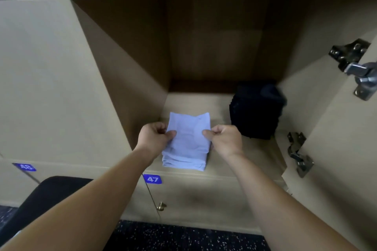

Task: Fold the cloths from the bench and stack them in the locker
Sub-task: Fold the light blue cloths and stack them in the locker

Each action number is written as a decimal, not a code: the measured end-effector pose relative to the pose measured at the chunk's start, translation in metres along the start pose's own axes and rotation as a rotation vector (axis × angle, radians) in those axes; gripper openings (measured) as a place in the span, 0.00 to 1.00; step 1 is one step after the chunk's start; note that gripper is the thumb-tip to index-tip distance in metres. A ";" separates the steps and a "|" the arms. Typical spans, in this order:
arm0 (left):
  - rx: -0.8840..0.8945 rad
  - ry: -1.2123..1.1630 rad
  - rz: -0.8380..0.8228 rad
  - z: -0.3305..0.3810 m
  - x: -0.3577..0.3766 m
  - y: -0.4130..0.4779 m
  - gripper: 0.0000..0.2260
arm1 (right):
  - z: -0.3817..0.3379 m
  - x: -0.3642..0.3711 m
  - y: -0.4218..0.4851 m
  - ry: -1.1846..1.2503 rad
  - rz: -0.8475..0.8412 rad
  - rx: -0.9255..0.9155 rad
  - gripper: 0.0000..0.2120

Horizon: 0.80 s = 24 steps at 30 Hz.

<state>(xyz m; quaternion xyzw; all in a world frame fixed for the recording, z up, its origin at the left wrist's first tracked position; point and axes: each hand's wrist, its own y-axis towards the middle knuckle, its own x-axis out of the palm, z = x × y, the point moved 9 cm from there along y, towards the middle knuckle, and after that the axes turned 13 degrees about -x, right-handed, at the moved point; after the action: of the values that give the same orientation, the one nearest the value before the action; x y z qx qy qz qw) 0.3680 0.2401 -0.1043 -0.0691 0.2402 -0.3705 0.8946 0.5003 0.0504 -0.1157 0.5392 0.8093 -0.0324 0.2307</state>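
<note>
Left hand and right hand pinch opposite edges of pale folded cloth on locker floor; dark cloths lie apart, right.

Changing room: numbered wooden lockers, speckled rubber floor.

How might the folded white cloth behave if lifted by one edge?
Held by the left hand and right hand, the folded white cloth looks soft; its layers would probably sag and fan open. Thin fabric, so likely light.
</note>
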 end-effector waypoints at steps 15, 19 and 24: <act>0.019 0.022 -0.008 -0.026 0.013 0.021 0.06 | 0.034 0.025 -0.004 -0.023 -0.001 0.067 0.12; 0.013 0.018 -0.014 -0.030 0.016 0.021 0.07 | 0.038 0.025 -0.007 0.006 0.036 0.068 0.12; 0.021 0.023 -0.004 -0.031 0.018 0.019 0.07 | 0.043 0.024 -0.010 0.028 0.072 0.069 0.13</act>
<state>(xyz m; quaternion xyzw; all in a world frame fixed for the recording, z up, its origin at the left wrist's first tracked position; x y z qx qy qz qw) 0.3763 0.2429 -0.1439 -0.0561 0.2466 -0.3757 0.8916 0.4987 0.0538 -0.1657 0.5762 0.7907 -0.0444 0.2018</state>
